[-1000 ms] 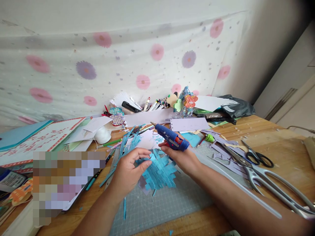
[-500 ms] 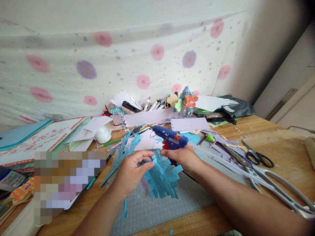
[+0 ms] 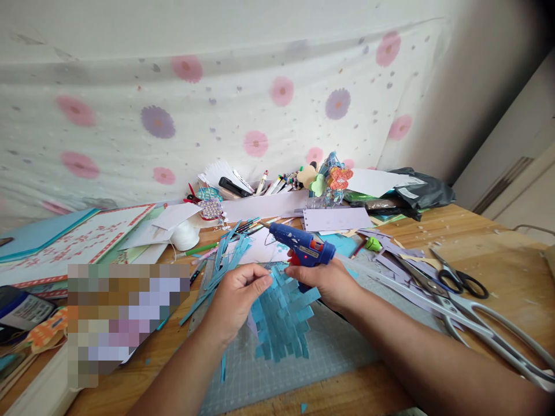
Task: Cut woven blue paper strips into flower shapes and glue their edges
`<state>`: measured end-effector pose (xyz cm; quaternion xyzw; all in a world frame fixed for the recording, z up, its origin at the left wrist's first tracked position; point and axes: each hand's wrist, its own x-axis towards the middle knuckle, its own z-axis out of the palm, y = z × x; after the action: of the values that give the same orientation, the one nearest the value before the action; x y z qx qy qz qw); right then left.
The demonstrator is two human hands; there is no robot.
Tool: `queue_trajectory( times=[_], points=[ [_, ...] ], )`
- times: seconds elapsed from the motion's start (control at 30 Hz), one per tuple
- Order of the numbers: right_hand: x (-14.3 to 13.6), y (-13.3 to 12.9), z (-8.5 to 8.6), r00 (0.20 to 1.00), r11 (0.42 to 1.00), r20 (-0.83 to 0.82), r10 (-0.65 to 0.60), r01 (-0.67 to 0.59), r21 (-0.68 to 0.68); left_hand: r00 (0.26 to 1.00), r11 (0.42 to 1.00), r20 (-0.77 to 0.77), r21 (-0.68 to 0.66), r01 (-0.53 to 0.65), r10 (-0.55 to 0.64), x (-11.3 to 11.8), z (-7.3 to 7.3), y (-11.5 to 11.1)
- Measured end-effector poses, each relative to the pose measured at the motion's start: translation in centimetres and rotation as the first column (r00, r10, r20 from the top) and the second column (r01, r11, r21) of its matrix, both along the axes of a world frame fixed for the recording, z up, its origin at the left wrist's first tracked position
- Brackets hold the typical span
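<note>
My right hand (image 3: 327, 283) is wrapped round a blue hot glue gun (image 3: 299, 241), whose nozzle points left and whose red light shows. Between my hands hangs a woven piece of blue paper strips (image 3: 284, 320) with uneven ends, above the cutting mat (image 3: 347, 352). My left hand (image 3: 240, 294) pinches the upper left corner of this weave between thumb and forefinger. The right fingertips lie close to its upper edge; whether they touch it I cannot tell. Loose blue paper strips (image 3: 225, 260) lie left of the weave.
Large silver scissors (image 3: 472, 318) and small black-handled scissors (image 3: 459, 280) lie at the right beside purple paper scraps (image 3: 392, 260). A white thread spool (image 3: 185, 235) stands at the back left. Markers (image 3: 277, 184) and paper flowers (image 3: 338, 178) line the back. A dark bottle (image 3: 21, 315) is far left.
The woven piece has swung so its lower end hangs slightly lower and further left. My left fingers have curled in closer. The glue gun stays in my right hand, nearly unmoved.
</note>
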<state>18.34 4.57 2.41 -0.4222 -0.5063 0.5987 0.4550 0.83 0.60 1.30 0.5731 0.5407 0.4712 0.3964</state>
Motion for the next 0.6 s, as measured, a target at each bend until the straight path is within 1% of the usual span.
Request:
queue_trajectory(
  times=[0.17,0.27,0.37,0.47,0.6],
  points=[
    [-0.15,-0.13,-0.21,0.996,0.998,0.072,0.053,-0.051,-0.028,0.978,0.992,-0.189,0.108,-0.068,0.088,0.05,0.17,-0.31],
    [-0.28,-0.21,-0.04,0.998,0.999,0.05,0.028,-0.026,-0.026,0.96,0.985,-0.258,0.154,-0.075,0.113,0.11,0.27,-0.43],
    [-0.32,-0.19,0.17,1.0,1.0,0.031,-0.005,0.005,-0.013,0.956,0.982,-0.272,0.181,-0.062,0.11,0.14,0.31,-0.56],
    [-0.15,0.12,0.0,0.999,1.0,0.047,-0.015,0.016,-0.015,0.956,0.981,-0.276,0.188,-0.043,0.095,0.05,0.31,-0.68],
    [0.24,0.59,-0.37,0.997,0.999,0.068,0.026,-0.024,-0.037,0.977,0.994,-0.21,0.11,-0.002,0.026,-0.17,0.22,-0.53]
  ],
)
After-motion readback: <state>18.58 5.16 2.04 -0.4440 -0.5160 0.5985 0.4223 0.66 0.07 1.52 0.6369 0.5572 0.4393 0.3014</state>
